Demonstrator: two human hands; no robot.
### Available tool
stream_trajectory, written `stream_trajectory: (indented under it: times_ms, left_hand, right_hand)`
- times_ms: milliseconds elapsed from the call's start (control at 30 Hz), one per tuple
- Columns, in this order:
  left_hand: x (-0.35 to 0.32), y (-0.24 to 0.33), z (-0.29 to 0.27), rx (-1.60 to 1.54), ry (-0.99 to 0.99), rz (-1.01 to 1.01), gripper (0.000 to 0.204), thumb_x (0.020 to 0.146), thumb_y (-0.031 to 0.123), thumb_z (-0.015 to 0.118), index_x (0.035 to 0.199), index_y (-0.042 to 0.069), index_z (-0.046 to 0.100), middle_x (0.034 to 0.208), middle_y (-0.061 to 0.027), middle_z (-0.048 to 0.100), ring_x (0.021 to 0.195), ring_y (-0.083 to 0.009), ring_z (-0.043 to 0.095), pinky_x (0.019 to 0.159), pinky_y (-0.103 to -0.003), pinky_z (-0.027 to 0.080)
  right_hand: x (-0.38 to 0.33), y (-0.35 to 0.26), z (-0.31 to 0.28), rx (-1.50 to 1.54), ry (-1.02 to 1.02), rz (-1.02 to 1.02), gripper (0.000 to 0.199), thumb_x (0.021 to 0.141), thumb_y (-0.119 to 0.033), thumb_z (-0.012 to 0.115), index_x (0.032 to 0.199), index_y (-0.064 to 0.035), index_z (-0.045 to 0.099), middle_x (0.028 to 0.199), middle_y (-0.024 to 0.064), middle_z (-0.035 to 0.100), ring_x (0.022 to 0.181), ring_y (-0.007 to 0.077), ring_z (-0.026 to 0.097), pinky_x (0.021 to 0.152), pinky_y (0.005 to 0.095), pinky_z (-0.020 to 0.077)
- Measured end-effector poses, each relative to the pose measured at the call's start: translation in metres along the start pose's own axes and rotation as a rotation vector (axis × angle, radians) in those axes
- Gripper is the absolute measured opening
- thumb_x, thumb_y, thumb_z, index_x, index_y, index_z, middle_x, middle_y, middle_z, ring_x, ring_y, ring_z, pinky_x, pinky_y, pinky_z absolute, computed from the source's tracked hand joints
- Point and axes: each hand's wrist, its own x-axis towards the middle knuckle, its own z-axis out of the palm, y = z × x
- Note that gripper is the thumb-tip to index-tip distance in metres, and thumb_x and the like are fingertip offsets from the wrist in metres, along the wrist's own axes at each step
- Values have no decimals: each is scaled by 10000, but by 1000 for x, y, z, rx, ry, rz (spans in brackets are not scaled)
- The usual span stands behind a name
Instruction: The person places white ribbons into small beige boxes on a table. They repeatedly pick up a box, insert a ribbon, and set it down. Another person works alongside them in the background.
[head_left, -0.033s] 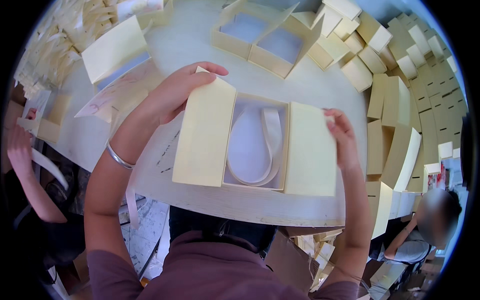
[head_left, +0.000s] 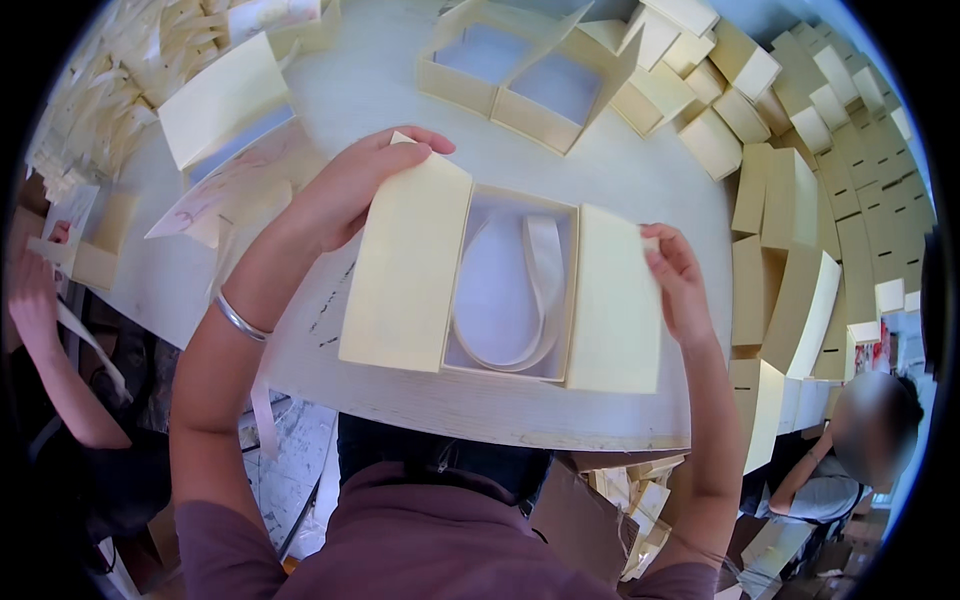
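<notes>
In front of me a cream gift box (head_left: 572,310) lies with its two flaps spread to the sides. A looped off-white ribbon (head_left: 541,290) rests inside it, on the pale bottom. My left hand (head_left: 375,175) is closed on the top edge of the left flap (head_left: 405,265), thumb on the near face; the fingers behind are partly hidden. My right hand (head_left: 678,280) pinches the outer edge of the right flap (head_left: 612,305) near its upper corner.
Two joined open boxes (head_left: 540,125) stand at the table's far side. More boxes (head_left: 790,280) are stacked along the right. An open box (head_left: 225,100) and printed sheet (head_left: 220,195) lie at left. A co-worker's hand (head_left: 35,295) is at far left; another person (head_left: 815,480) sits at lower right.
My right hand has shifted slightly left and the right flap's outer edge has come inward with it. The left flap's lower edge has moved slightly left. The co-worker's hand at far left has moved a little.
</notes>
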Motion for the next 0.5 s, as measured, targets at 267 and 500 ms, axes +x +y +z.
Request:
stream_trajectory:
  times_ms: [267,500]
  left_hand:
    - [7,10,34,161,-36,20,291,867,321,447,999,77,536,859,-11,562,750,-79,554,620,-224,474]
    - [5,18,41,249,-58,-2,285,867,342,448,966,96,551,833,11,552,737,-58,546,596,-217,471]
  right_hand:
    - [19,-53,60,-1406,-355,-523,131,789,-115,519,858,-17,573,877,147,583,816,246,565,687,358,457]
    - [54,-41,107,-759,-290,486,370,836,-228,505,574,32,516,522,110,525,484,201,531,484,326,442]
